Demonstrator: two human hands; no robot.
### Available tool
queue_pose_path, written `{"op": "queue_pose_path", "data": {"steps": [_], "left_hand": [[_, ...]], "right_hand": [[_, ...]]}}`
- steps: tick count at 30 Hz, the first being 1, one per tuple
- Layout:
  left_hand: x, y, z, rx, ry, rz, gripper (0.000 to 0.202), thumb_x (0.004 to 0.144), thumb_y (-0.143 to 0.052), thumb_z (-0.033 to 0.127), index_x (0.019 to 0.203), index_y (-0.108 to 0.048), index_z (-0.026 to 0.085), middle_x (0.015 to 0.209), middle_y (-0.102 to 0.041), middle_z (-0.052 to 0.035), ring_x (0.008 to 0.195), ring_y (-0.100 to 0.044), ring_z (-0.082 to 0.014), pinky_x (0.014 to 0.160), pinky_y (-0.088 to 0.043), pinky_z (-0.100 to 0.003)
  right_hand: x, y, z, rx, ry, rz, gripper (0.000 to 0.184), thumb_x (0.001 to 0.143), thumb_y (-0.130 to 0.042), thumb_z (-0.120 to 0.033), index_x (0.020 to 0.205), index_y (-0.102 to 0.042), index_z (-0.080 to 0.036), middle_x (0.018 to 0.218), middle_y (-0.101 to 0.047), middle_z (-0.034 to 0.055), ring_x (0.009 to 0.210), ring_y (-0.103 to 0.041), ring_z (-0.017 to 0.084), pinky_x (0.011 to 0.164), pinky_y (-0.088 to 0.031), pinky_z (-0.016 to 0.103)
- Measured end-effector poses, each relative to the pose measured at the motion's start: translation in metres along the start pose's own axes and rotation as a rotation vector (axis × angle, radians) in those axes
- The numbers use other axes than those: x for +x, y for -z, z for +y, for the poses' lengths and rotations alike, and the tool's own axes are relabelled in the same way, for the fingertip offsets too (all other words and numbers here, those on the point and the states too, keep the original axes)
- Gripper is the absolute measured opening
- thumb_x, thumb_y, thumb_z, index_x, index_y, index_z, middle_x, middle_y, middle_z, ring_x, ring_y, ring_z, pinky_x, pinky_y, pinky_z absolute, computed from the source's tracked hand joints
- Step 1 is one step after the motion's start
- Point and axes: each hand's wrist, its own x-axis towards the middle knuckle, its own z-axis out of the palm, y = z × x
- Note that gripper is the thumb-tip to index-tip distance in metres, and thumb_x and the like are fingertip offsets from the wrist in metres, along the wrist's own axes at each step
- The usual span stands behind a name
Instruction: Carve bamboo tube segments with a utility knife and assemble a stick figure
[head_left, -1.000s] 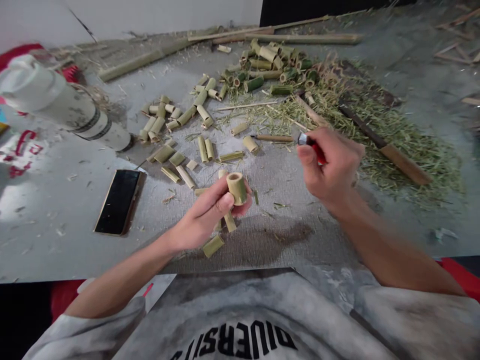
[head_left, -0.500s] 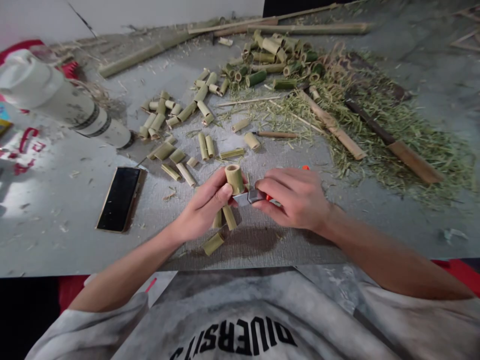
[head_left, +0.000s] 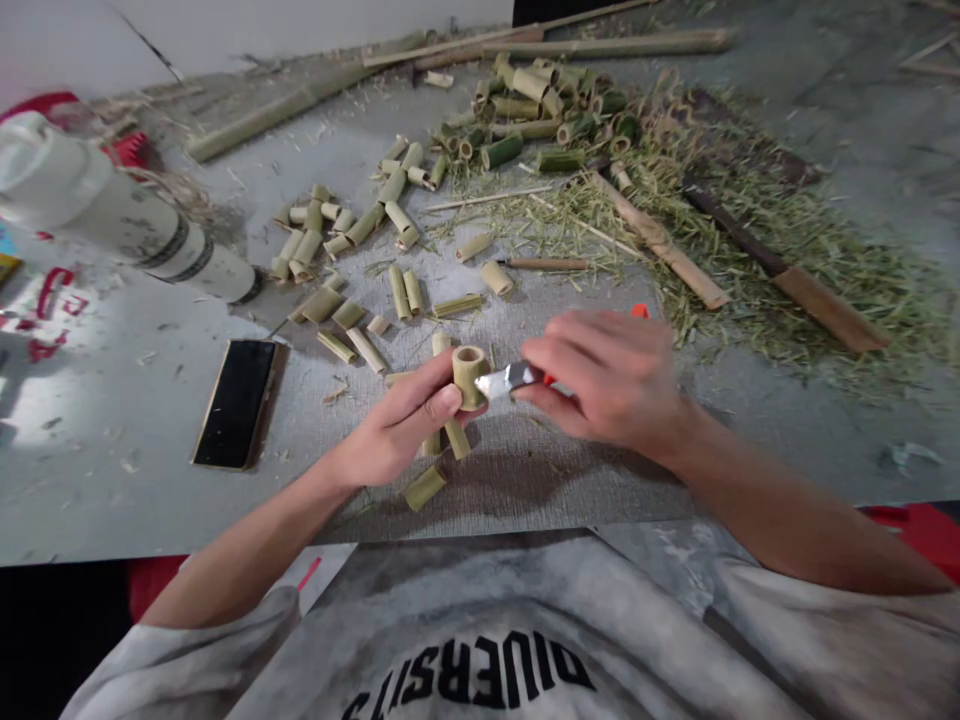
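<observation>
My left hand (head_left: 409, 415) is closed around a short, hollow bamboo piece (head_left: 469, 372), its open end facing up. In my right hand (head_left: 604, 380) is a utility knife (head_left: 514, 378) with a red-orange handle, mostly hidden by the fingers. The blade points left and its tip is at the right side of the bamboo piece; whether it touches I cannot tell. Below my left hand, small cut bamboo pieces (head_left: 425, 487) lie on the table.
Many cut bamboo pieces (head_left: 364, 226) lie beyond my hands, with green ones (head_left: 502, 151) heaped farther back. Shavings (head_left: 817, 270) cover the right, around a large wooden-handled blade (head_left: 829, 308). A phone (head_left: 235, 402) and a white bottle (head_left: 127, 215) are at left.
My right hand has raised and turned the knife so its blade points more directly at the bamboo piece. My left hand keeps its hold, with the piece slightly lower in view.
</observation>
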Motion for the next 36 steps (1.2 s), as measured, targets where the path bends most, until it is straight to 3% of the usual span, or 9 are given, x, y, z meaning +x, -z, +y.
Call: {"op": "queue_pose_path", "data": {"steps": [3,5,10,13,17,21,27,31,36], "left_hand": [[0.002,-0.005,0.002,-0.032,-0.005,-0.091,0.036,0.119,-0.048,0.052,0.109,-0.061,0.02,0.091,-0.054,-0.0036,0.078,-0.048,-0.0162,0.07,-0.041,-0.031],[0.002,-0.006,-0.001,-0.131,-0.007,-0.054,0.033,0.119,-0.049,0.051,0.115,-0.063,0.02,0.092,-0.053,-0.0031,0.078,-0.047,-0.016,0.071,-0.04,-0.031],[0.002,-0.002,-0.012,-0.256,0.033,0.056,0.033,0.117,-0.055,0.052,0.119,-0.068,0.021,0.091,-0.054,-0.0033,0.079,-0.045,-0.0163,0.07,-0.036,-0.031],[0.001,-0.001,-0.015,-0.273,0.062,0.099,0.034,0.114,-0.059,0.054,0.116,-0.07,0.021,0.095,-0.057,-0.0045,0.08,-0.049,-0.0164,0.07,-0.041,-0.03],[-0.001,-0.003,-0.016,-0.336,0.071,0.121,0.031,0.113,-0.064,0.051,0.119,-0.074,0.022,0.111,-0.062,-0.006,0.086,-0.055,-0.0144,0.074,-0.049,-0.026],[-0.001,-0.004,-0.014,-0.343,0.061,0.095,0.029,0.115,-0.061,0.048,0.12,-0.074,0.023,0.109,-0.06,-0.0045,0.085,-0.054,-0.0125,0.075,-0.05,-0.024],[-0.002,-0.002,-0.011,-0.055,0.044,0.073,0.035,0.117,-0.054,0.054,0.116,-0.066,0.021,0.096,-0.057,-0.0027,0.084,-0.053,-0.0153,0.073,-0.046,-0.028],[-0.001,-0.003,-0.011,0.046,0.007,0.08,0.034,0.12,-0.049,0.049,0.105,-0.06,0.02,0.092,-0.054,-0.0022,0.082,-0.047,-0.016,0.075,-0.04,-0.031],[0.001,-0.005,-0.013,-0.066,0.036,0.132,0.033,0.12,-0.049,0.05,0.112,-0.063,0.021,0.091,-0.053,-0.002,0.082,-0.047,-0.0164,0.076,-0.038,-0.032]], "right_hand": [[0.001,0.005,0.016,-0.002,-0.196,0.2,0.034,0.118,-0.056,-0.046,0.1,-0.07,-0.021,0.083,-0.07,0.0018,0.067,-0.059,0.015,0.061,-0.039,0.032],[0.001,0.006,0.023,-0.008,-0.248,0.275,0.042,0.12,-0.05,-0.051,0.096,-0.069,-0.021,0.078,-0.064,0.0012,0.064,-0.054,0.014,0.059,-0.037,0.033],[0.0,0.0,0.01,0.14,-0.078,0.067,0.033,0.118,-0.055,-0.045,0.1,-0.069,-0.021,0.083,-0.069,0.001,0.068,-0.057,0.015,0.063,-0.041,0.033],[-0.001,-0.005,-0.004,0.148,0.026,-0.036,0.039,0.119,-0.054,-0.049,0.095,-0.068,-0.022,0.082,-0.067,0.0007,0.068,-0.055,0.015,0.065,-0.04,0.033],[0.0,-0.01,-0.009,0.154,0.06,-0.039,0.044,0.12,-0.05,-0.051,0.093,-0.067,-0.022,0.079,-0.065,-0.001,0.067,-0.052,0.015,0.065,-0.039,0.032],[-0.001,-0.011,-0.007,0.151,0.061,-0.045,0.044,0.12,-0.05,-0.05,0.094,-0.068,-0.02,0.08,-0.066,0.0002,0.068,-0.053,0.015,0.064,-0.038,0.032],[0.0,-0.006,-0.008,0.101,0.07,-0.054,0.039,0.119,-0.055,-0.047,0.093,-0.067,-0.021,0.081,-0.068,0.0004,0.068,-0.057,0.015,0.065,-0.04,0.033],[0.001,-0.002,0.001,-0.003,-0.019,-0.036,0.032,0.117,-0.059,-0.043,0.095,-0.067,-0.021,0.083,-0.072,0.0015,0.071,-0.062,0.017,0.065,-0.042,0.034],[-0.002,-0.001,0.016,-0.005,-0.145,0.076,0.034,0.118,-0.056,-0.047,0.098,-0.068,-0.022,0.087,-0.075,0.0016,0.07,-0.064,0.017,0.063,-0.041,0.033]]}}
